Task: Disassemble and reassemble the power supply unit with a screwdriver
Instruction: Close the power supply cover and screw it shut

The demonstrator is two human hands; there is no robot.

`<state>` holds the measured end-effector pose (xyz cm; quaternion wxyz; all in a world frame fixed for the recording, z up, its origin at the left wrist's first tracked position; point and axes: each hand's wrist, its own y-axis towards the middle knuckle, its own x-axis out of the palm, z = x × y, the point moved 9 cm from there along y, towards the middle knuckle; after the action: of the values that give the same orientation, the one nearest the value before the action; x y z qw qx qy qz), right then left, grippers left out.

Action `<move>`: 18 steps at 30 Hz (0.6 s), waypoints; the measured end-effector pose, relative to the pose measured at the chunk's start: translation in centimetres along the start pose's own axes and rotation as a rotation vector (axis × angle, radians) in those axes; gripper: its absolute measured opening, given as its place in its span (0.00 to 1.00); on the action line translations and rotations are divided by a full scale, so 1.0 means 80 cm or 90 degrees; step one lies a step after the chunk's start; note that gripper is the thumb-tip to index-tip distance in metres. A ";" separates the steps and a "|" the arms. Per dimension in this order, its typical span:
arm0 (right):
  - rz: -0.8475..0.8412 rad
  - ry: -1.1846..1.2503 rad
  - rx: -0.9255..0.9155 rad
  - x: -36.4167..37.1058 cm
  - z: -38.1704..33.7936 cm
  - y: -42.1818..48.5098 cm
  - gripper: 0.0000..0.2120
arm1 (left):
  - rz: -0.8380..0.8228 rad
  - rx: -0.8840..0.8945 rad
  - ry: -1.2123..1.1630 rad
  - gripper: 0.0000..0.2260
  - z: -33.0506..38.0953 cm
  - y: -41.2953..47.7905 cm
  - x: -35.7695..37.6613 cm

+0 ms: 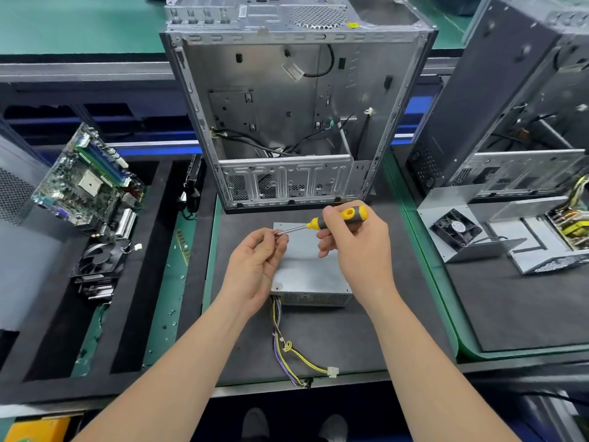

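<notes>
From the head view, the PSU (310, 269) lies flat on the counter (398, 314) at the centre of the frame, right under both my hands. Its lid faces up and its cables (287, 346) trail toward the lower edge.

My right hand (353, 247) is wrapped round the yellow-and-grey handle of the screwdriver (315, 223). My left hand (255, 266) pinches the tip of the shaft between thumb and fingertips. I cannot tell whether a screw sits in that pinch.

The tool's long axis runs nearly level, from the handle at centre right down slightly to the tip at centre left. It points across the lid, not down into it. I judge the next move turns on that: the tip has to swing down before it can meet any screw.

A small screw head seems to show at the lid's lower-left corner, just below my left hand. That hand is the nearer one, but the right one carries the tool.

The lid is on, so I take the job to be at a screw step. Which one, I cannot say.

The open case (287, 122) stands beyond the PSU at upper centre. A motherboard (89, 183) leans at the left.
</notes>
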<state>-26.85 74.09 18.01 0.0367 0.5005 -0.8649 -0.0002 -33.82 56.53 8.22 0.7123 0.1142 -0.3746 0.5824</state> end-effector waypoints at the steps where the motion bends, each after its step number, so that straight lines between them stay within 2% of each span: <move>1: -0.006 -0.002 -0.004 0.002 0.000 -0.001 0.10 | 0.001 0.000 0.001 0.04 0.001 0.000 -0.001; 6: -0.024 -0.005 -0.007 0.006 0.001 -0.005 0.06 | 0.002 0.007 0.014 0.06 0.006 0.001 -0.001; 18: 0.003 0.037 -0.009 0.006 -0.010 -0.012 0.07 | -0.019 -0.021 -0.046 0.06 0.012 -0.005 0.005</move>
<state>-26.23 73.23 18.81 0.0655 0.4978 -0.8648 0.0085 -33.82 56.13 9.25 0.7086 0.1293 -0.4078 0.5611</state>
